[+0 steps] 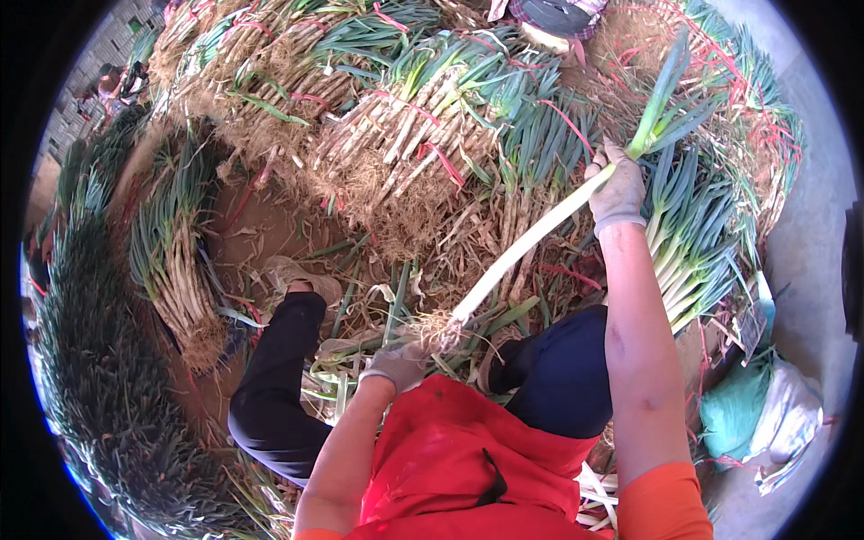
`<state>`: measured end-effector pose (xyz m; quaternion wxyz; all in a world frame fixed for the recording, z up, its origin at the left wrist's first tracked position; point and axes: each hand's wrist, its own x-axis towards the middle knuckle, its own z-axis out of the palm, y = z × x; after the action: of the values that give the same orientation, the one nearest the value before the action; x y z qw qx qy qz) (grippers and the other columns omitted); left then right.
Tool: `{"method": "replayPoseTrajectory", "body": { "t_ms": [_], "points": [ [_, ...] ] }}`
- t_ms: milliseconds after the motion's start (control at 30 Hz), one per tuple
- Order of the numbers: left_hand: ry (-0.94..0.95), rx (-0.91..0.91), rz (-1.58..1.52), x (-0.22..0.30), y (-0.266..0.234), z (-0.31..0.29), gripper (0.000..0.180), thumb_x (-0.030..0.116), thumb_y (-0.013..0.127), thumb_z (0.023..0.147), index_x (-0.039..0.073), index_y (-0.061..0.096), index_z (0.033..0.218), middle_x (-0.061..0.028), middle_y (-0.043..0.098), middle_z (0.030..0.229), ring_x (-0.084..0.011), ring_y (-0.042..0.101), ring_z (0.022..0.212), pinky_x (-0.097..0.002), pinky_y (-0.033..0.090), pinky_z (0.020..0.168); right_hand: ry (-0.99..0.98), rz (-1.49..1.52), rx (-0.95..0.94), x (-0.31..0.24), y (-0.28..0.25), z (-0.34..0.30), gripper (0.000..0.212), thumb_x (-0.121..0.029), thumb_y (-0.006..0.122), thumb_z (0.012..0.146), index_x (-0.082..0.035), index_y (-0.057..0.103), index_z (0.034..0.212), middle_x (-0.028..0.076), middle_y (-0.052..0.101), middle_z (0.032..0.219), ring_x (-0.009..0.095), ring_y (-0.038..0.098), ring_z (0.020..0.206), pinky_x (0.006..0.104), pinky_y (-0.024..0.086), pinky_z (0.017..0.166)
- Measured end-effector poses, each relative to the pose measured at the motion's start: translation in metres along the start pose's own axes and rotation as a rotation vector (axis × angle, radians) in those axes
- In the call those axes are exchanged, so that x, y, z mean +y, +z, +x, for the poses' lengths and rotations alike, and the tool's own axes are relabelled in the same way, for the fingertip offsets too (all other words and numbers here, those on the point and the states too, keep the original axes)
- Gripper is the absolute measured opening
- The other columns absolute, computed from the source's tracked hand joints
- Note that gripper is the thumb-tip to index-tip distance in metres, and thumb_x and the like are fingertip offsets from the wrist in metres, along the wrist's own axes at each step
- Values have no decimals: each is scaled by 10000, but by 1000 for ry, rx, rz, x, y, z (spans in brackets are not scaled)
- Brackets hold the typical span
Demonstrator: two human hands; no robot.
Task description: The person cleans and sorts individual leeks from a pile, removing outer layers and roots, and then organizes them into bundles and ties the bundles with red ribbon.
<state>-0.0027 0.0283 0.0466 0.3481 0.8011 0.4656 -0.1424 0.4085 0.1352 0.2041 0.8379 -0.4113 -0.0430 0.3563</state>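
Observation:
A long green onion (531, 238) slants across in front of me, its shaggy root end low and its green leaves high at the right. My right hand (619, 187), in a pale glove, is closed around the upper white stalk just below the leaves. At the root end, my gloved left hand (398, 365) has its fingers curled against the roots (438, 331), which partly cover the fingertips. The white stalk looks bare and clean. Beside my right forearm lies a pile of green onions with clean white stalks (679, 261).
Tied bundles of unpeeled green onions (405, 135) are heaped ahead. A long bank of green leaves (99, 360) runs along the left, near a standing bundle (180, 261). Loose husks (396, 297) litter the ground between my legs. Green and white sacks (742, 409) sit at the right.

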Motion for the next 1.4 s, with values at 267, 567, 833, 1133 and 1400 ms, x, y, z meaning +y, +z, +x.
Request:
{"method": "replayPoseTrajectory", "body": {
  "t_ms": [267, 567, 833, 1133, 1400],
  "points": [
    [41, 529, -1023, 47, -74, -10, 275, 180, 591, 936, 5, 612, 1147, -39, 647, 989, -107, 582, 878, -252, 478, 786, -36, -124, 3, 5, 9, -17, 41, -75, 573, 905, -82, 532, 909, 26, 510, 737, 109, 447, 554, 224, 357, 444],
    [287, -183, -1287, 132, -82, -13, 320, 146, 607, 908, -3, 502, 1171, -20, 535, 799, -92, 506, 634, -232, 441, 565, 104, 44, -96, -1, 14, -26, 66, -133, 539, 943, -107, 498, 899, 25, 519, 767, 105, 452, 590, 226, 361, 473],
    [138, 472, -642, 150, -80, -7, 179, 175, 638, 896, 39, 544, 966, -65, 591, 665, -125, 554, 601, -314, 458, 534, 363, -18, 7, 42, 34, -62, 66, -134, 503, 965, -83, 471, 940, 79, 552, 759, 137, 448, 547, 276, 388, 476],
    [216, -119, -1399, 149, -82, -49, 199, 201, 532, 971, 36, 538, 1082, 45, 482, 702, -50, 416, 544, -202, 334, 489, 398, -168, 8, 32, 48, -63, 148, -235, 510, 983, -105, 467, 927, 32, 505, 744, 95, 405, 548, 248, 317, 459],
    [231, 486, -647, 115, -75, -49, 258, 230, 522, 973, 2, 601, 1065, -55, 611, 780, -156, 580, 694, -300, 486, 640, 303, -61, -93, 26, 32, -40, 124, -233, 535, 972, -131, 464, 971, 37, 535, 702, 104, 423, 509, 266, 339, 437]
  ]
}}
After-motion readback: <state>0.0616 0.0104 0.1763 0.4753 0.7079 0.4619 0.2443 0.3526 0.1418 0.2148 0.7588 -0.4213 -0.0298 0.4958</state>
